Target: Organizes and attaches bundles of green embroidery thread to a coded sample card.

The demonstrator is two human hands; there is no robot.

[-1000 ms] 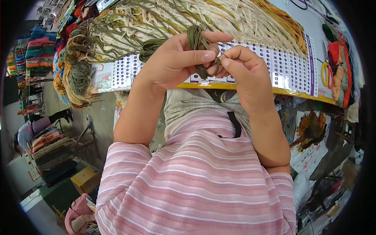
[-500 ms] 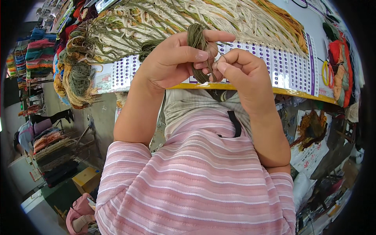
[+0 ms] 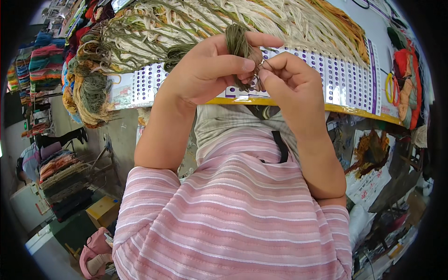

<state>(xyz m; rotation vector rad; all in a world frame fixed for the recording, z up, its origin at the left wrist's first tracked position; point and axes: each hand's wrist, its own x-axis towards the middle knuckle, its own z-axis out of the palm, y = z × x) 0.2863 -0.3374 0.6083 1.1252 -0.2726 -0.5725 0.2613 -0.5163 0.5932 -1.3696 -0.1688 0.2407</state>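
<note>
A looped bundle of olive-green thread [image 3: 237,41] hangs over the fingers of my left hand [image 3: 201,70]; the thumb presses across it and the index finger points out to the right. Close beside it, my right hand [image 3: 295,83] pinches a thin strand between thumb and index finger, at the bundle's lower right side. Both hands are above the near edge of a table. Under them lies a white card strip with rows of purple-ringed holes [image 3: 308,74]. Another olive-green thread coil [image 3: 175,57] rests just left of my left hand.
Long cream, green and orange threads [image 3: 205,18] spread over the table behind the cards. Mixed skeins [image 3: 95,93] hang over its left end. Scissors with yellow and red handles [image 3: 391,87] lie at the right, near coloured yarn [image 3: 405,70]. Another person [image 3: 30,161] is at far left.
The thread bundle has shifted slightly and its loops look more gathered. My right fingers have moved a little up, still pinching by the bundle.
</note>
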